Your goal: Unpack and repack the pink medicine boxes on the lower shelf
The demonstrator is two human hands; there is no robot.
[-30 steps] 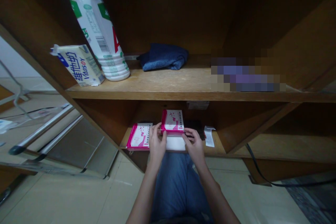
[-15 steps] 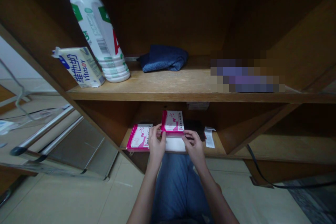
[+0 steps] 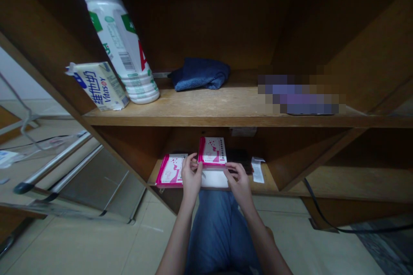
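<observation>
The scene is dimly lit, with a cool, greenish cast over the floor at 7 o'clock. The deepest gloom is found at 12, where the back of the upper compartment is almost swallowed. At 2 o'clock a slanting shadow is cast across the side wall. The shelf is lit more strongly at its front. Faint highlights are thrown off the bottle at 10 and the rails towards 9. Fine print on the boxes near 6 is softly blurred. Just above 3 o'clock, a patch is masked by coarse pixels. The outer edges are stretched by wide-angle distortion.
</observation>
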